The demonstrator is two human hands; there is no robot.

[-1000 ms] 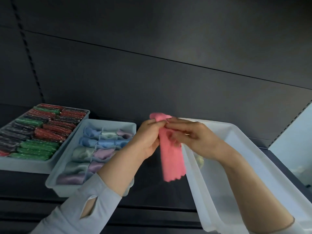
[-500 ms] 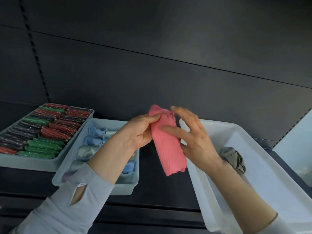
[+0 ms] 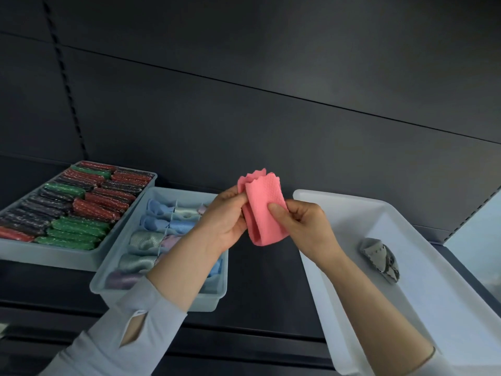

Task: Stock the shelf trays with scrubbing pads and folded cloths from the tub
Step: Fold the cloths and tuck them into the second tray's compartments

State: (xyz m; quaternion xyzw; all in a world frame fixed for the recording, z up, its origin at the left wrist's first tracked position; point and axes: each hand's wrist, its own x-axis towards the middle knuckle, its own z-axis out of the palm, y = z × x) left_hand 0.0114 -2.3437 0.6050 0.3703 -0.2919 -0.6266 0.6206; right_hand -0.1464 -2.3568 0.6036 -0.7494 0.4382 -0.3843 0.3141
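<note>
Both trays look close to full: the pad tray (image 3: 67, 256) is packed with red, green and dark scrubbing pads (image 3: 81, 210), and the divided cloth tray (image 3: 162, 297) holds rows of folded cloths (image 3: 151, 240). The left hand (image 3: 225, 223) and right hand (image 3: 306, 226) each pinch a pink cloth (image 3: 264, 213), part-folded, above the shelf (image 3: 265, 289). In the tub (image 3: 447, 316) only 1 grey cloth (image 3: 379, 257) shows, so little seems left.

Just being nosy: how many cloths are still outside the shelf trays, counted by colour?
Pink cloth: 1, held up between the trays and the tub
Grey cloth: 1, lying in the tub
Total: 2
</note>
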